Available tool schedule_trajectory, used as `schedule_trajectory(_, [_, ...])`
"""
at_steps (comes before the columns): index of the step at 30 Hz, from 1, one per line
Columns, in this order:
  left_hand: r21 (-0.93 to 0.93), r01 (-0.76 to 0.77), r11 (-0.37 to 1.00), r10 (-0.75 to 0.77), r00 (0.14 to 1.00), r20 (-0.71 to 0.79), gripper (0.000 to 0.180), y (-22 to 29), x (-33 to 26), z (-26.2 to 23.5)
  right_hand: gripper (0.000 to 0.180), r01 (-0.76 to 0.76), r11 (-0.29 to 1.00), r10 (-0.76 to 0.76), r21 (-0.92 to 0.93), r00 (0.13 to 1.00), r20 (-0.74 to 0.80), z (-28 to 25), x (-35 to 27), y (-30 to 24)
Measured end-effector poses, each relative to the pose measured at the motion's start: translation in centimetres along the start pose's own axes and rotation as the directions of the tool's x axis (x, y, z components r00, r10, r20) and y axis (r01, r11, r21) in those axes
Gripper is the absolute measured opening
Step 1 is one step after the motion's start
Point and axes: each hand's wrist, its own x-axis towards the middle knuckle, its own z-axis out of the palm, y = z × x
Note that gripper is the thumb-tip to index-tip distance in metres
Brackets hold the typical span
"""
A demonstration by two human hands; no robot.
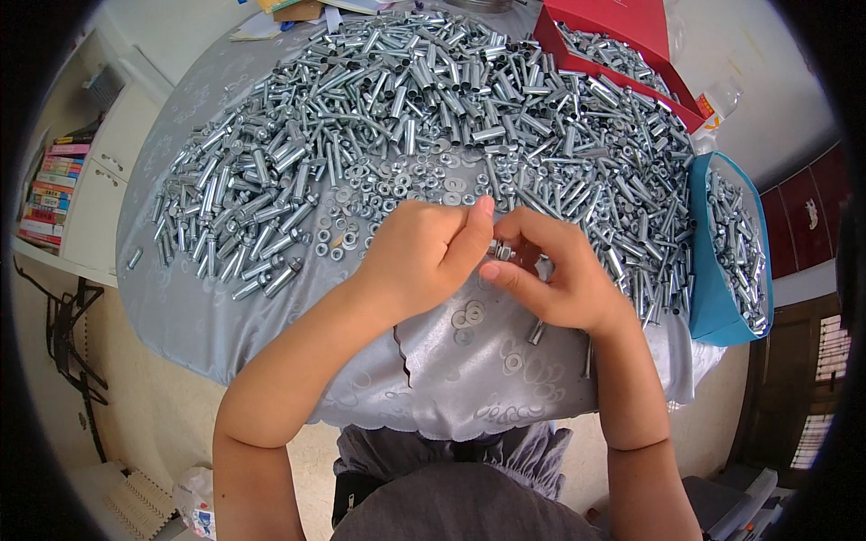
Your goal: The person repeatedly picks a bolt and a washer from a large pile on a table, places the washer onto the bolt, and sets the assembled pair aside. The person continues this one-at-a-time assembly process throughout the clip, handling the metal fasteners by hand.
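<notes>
My left hand [422, 251] is closed, its thumb pressed along one end of a small metal anchor bolt [502, 252]; its fingers hide that end. Over the bolt's nut end curl the thumb and forefinger of my right hand [564, 275], meeting my left fingertips. Just beyond both hands lie loose nuts and washers [397, 178]. A few flat washers [473, 314] rest on the cloth below them, with a single washer [513, 362] nearer me. One metal sleeve [537, 333] shows beneath my right wrist.
A silver-grey cloth [361, 392] covers the round table. Metal sleeves [410, 135] heap up at the back, anchor bolts [262, 167] at left, loose bolts [645, 194] at right. Filled with metal parts, a red box [693, 115] and a teal box [722, 337] stand at the right edge.
</notes>
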Motion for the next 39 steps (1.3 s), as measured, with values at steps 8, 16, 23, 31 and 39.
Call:
schedule_trajectory(8, [0.038,-0.022,0.999,0.021,1.000,0.020,0.043,-0.1,0.0,0.1,0.027,-0.074,0.997,0.076,-0.021,0.980,0.185,-1.1,-0.1,0.7])
schedule_trajectory(16, [0.070,-0.082,0.994,0.083,0.997,-0.008,0.041,-0.1,0.1,-0.2,0.035,-0.171,0.984,0.161,0.048,0.972,0.171,-0.3,-0.2,0.4])
schedule_trajectory(23, [0.147,-0.165,0.975,0.180,0.979,-0.094,0.042,-0.7,0.1,-0.1,0.038,-0.243,0.957,0.213,0.160,0.960,0.180,0.2,-0.2,-0.3])
schedule_trajectory(31, [-0.934,0.151,0.325,-0.567,0.821,-0.065,0.037,-2.0,2.2,-3.5,0.035,-0.174,0.944,0.186,0.280,0.982,-0.019,-0.6,-0.4,-0.3])
schedule_trajectory(39, [-0.911,-0.277,0.305,-0.692,0.593,-0.412,0.030,-6.9,1.8,-12.1,0.040,-0.141,0.898,0.266,0.417,0.928,-0.261,-1.1,0.3,0.0])
